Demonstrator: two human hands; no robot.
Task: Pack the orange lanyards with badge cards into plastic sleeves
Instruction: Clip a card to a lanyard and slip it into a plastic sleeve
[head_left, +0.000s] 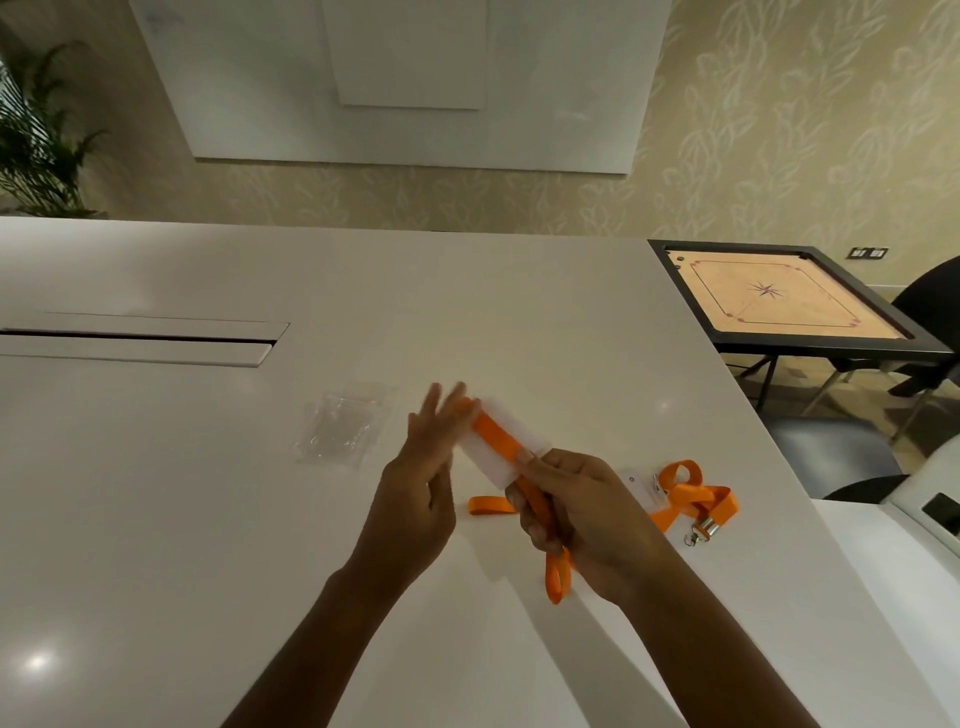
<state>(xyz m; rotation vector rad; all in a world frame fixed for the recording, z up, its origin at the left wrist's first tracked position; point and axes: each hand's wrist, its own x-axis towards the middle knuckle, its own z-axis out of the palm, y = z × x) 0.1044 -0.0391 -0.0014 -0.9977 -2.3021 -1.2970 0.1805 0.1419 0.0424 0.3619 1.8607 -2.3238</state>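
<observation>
Orange lanyard (501, 441) strap is being wound around a white badge card (511, 452), which is being gripped by the right hand (582, 509) above the table's (156, 493) middle, while the left hand (421, 478), fingers straight, is being pressed against the card's end. Loose loops are risking unravelling; plastic sleeves (340, 423) are lying unused toward the far edge, a second lanyard (691, 493) near the right edge.

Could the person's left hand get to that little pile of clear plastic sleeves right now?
Probably yes. The left hand holds nothing, its fingers straight beside the white badge card, and only bare white table lies between it and the pile of clear plastic sleeves.
</observation>
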